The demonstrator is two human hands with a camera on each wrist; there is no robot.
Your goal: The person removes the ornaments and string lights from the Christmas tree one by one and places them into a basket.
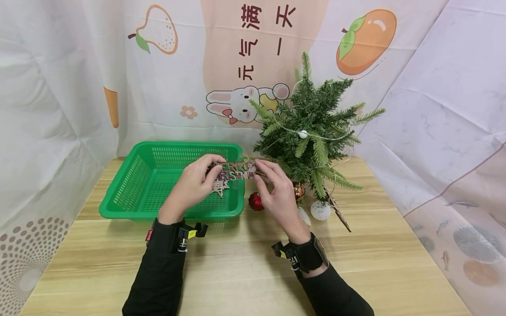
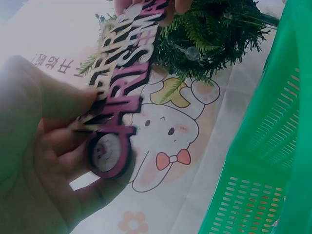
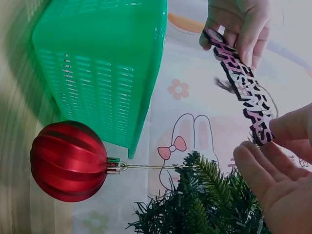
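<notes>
A cut-out "Merry Christmas" letter sign (image 1: 237, 172) spans the gap between both hands, over the right side of the green basket (image 1: 170, 216). My left hand (image 1: 192, 183) pinches its left end, near a round face piece (image 2: 108, 152). At the opposite end my right hand (image 1: 280, 196) holds it between thumb and fingers, by the last letters. A thin cord (image 3: 269, 97) loops from the sign in the right wrist view. Below it, a star-shaped ornament (image 1: 220, 188) shows in the basket. Just right of my right hand stands a small artificial Christmas tree (image 1: 312, 123).
A red ball (image 1: 256, 202) hangs by a gold string, beside the basket. White (image 1: 320, 210) and copper (image 1: 298, 191) balls sit low under the tree. A brown stick-like piece (image 1: 337, 213) slants there too. A printed cloth (image 1: 166, 101) backs the wooden table (image 1: 237, 267).
</notes>
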